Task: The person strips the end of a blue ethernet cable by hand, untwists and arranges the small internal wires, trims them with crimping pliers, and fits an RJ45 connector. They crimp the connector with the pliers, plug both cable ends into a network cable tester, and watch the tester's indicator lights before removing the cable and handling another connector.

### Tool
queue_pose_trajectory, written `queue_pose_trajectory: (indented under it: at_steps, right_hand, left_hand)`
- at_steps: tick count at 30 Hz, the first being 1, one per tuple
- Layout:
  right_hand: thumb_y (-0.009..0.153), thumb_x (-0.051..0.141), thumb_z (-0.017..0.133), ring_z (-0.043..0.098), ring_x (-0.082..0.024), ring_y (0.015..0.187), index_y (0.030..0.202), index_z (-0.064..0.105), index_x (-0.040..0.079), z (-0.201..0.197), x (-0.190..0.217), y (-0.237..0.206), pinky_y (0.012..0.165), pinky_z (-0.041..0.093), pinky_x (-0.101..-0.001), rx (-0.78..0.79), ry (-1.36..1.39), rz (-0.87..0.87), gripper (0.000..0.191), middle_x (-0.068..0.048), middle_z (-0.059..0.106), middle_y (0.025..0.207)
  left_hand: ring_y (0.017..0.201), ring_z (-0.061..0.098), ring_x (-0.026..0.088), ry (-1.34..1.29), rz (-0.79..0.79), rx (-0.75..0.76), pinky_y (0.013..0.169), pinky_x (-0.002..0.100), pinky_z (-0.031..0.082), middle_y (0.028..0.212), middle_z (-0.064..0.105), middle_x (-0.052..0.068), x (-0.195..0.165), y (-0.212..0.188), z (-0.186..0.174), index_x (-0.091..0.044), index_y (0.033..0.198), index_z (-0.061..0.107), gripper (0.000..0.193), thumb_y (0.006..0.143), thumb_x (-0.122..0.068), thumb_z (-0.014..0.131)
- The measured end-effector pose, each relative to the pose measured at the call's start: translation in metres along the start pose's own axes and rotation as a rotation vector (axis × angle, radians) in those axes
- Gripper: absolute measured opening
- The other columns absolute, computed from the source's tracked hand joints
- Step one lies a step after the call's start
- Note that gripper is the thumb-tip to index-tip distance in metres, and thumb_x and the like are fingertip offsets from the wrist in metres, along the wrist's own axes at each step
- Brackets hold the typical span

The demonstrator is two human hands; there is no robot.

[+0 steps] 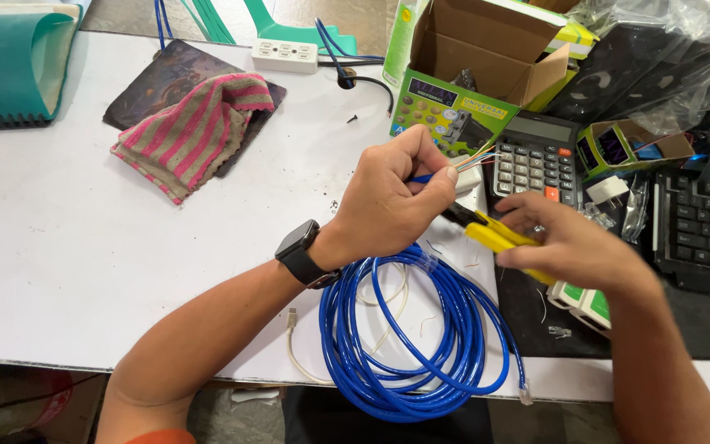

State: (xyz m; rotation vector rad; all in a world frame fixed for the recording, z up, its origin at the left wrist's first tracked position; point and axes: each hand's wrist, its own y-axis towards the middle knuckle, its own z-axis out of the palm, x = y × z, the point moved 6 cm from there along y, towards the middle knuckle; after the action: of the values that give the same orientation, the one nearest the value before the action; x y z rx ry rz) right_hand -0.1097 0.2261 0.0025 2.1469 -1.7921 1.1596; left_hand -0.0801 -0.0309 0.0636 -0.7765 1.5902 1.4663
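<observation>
My left hand (392, 201), with a black watch on its wrist, pinches the end of a blue network cable (421, 178) whose thin coloured wires (486, 156) fan out past the fingertips. My right hand (573, 247) grips a yellow-handled cutting tool (491, 234), its dark tip close under the left fingers. The rest of the blue cable lies in a coil (408, 337) on the white table (84, 247) below both hands, with a clear plug (526, 396) at its free end near the front edge.
A calculator (536, 160), an open cardboard box (486, 57), a black keyboard (704, 234) and a green-and-white tester (589, 302) crowd the right. A striped cloth (195, 131) on a dark mat, a power strip (285, 55) and a teal file holder (10, 66) lie at left.
</observation>
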Motion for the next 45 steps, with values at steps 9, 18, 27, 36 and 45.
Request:
queue_pose_trajectory:
  at_steps: [9,18,27,36,45]
  right_hand:
    - [0.085,0.025,0.066,0.057,-0.046,0.128,0.145,0.046,-0.001,-0.004,0.047,-0.021,0.110,0.043,-0.0613,0.514,1.198,-0.491,0.069,-0.032,0.059,0.137]
    - [0.081,0.000,0.060,0.061,-0.037,0.129,0.139,0.048,-0.007,-0.020,0.096,-0.018,0.115,0.049,-0.0559,0.021,0.751,-0.559,0.060,-0.026,0.058,0.136]
    - [0.071,-0.009,0.057,0.057,-0.019,0.134,0.147,0.036,0.001,-0.018,0.133,-0.030,0.118,0.046,-0.0388,-0.016,0.641,-0.636,0.079,-0.008,0.054,0.137]
    - [0.080,-0.005,0.060,0.057,-0.010,0.101,0.155,0.033,0.005,-0.003,0.135,-0.027,0.087,0.047,-0.0263,-0.135,0.390,-0.503,0.080,-0.005,0.061,0.122]
    - [0.079,-0.002,0.064,0.058,-0.012,0.086,0.124,0.055,0.004,0.001,0.133,-0.021,0.078,0.050,-0.0292,-0.234,0.164,-0.511,0.046,-0.003,0.060,0.095]
  left_hand:
    - [0.061,0.042,-0.002,-0.031,-0.031,0.043,0.052,0.021,0.034,0.067,0.052,-0.008,0.002,0.004,0.001,-0.004,0.088,0.059,0.017,0.098,-0.014,0.067]
    - [0.059,0.042,-0.001,0.017,-0.037,0.059,0.050,0.022,0.034,0.064,0.051,-0.007,0.001,0.007,0.001,-0.003,0.088,0.059,0.017,0.097,-0.015,0.067]
    - [0.059,0.044,0.000,0.052,-0.019,0.070,0.050,0.023,0.036,0.062,0.053,-0.004,0.002,0.007,0.003,-0.002,0.087,0.058,0.017,0.096,-0.013,0.068]
    - [0.060,0.048,0.001,0.061,-0.027,0.003,0.052,0.024,0.043,0.063,0.058,0.000,0.006,0.008,0.000,-0.001,0.087,0.059,0.016,0.095,-0.013,0.067]
    - [0.059,0.048,0.002,0.093,-0.029,-0.030,0.052,0.025,0.044,0.062,0.057,0.000,0.006,0.010,-0.003,-0.001,0.084,0.059,0.017,0.093,-0.013,0.068]
